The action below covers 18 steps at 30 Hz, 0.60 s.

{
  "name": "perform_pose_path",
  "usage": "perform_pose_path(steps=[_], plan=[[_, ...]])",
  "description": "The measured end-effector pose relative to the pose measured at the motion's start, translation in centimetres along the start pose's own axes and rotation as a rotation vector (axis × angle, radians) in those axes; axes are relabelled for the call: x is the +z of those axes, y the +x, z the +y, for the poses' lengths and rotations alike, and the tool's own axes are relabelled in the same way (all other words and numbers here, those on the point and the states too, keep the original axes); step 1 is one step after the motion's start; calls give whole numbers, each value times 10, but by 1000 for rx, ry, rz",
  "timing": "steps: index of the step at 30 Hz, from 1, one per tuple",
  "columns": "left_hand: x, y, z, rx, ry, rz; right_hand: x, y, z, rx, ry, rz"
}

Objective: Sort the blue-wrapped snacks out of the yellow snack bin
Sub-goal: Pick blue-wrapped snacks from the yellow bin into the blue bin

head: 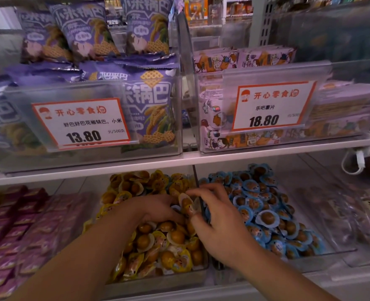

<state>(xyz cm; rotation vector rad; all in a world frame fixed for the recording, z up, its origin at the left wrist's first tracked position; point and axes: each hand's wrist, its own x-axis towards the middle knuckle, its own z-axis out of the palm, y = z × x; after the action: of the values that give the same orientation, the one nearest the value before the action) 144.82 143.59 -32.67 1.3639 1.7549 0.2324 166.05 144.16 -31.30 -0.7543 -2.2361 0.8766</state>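
Observation:
The clear bin (158, 284) at lower centre is full of yellow-wrapped round snacks (175, 237). To its right, a second clear bin (323, 260) holds blue-wrapped snacks (264, 216). My left hand (158, 210) is in the yellow pile, its fingertips buried among the packs, with a bluish-white wrapper (176, 207) showing at them. My right hand (214, 218) reaches over the divider between the bins. Its index finger and thumb pinch one snack pack (186, 203) with a pale yellowish rim, just above the yellow pile.
The white shelf edge (179, 161) hangs low over the backs of both bins. On that shelf stand clear bins of purple snack bags (149, 105) and chip packs (214, 59) with price cards. Purple packets (16, 224) lie to the left, brown packets (353, 213) to the right.

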Motion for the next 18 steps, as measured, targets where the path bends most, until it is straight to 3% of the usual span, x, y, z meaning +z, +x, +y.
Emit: perform_pose_path(steps=[4, 8, 11, 14, 18], plan=[[-14, -14, -3, 66, -83, 28, -1, 0, 0, 4, 13, -5], [-35, -50, -2, 171, -163, 232, -2, 0, 0, 7, 9, -24], [-32, -82, -8, 216, -537, 373, -3, 0, -3, 10, -10, -13], [-5, -104, -14, 119, -1036, 466, -4, 3, -16, -45, -109, 78], [23, -123, -28, 140, -1342, 618, 8, 5, -51, -173, -60, 141]])
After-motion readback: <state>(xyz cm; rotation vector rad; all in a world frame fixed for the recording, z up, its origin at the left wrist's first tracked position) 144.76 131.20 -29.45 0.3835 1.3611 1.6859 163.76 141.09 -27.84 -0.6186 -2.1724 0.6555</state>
